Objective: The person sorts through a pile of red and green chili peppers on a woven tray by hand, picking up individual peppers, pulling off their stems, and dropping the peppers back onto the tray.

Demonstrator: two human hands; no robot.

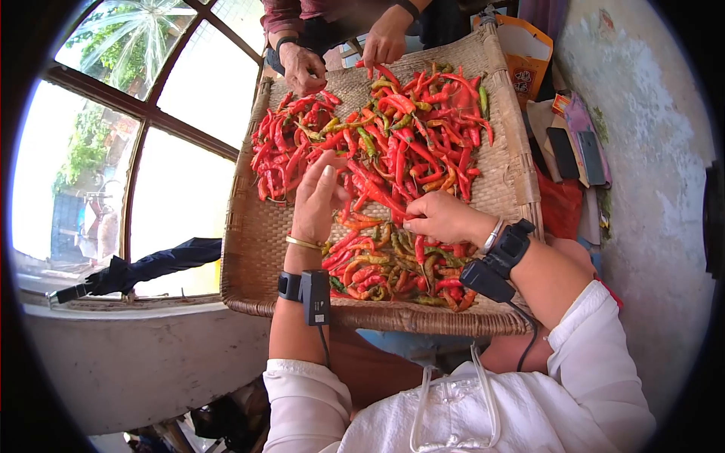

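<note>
Red chili peppers, with some green and orange ones among them, lie in a wide woven basket. My left hand is over the left-middle of the basket, between the piles. Its fingers are loosely curved and apart, and nothing shows in them. On the right, my right hand is closed in a pinch at the lower end of a long red chili pepper. Nearest me is a mixed pile of orange, green and red peppers. A redder pile lies at the left.
Across the basket, another person's two hands are at the far edge, one near a red pepper. A folded dark umbrella rests on the window ledge at left. Phones and an orange box are on the right beside the wall.
</note>
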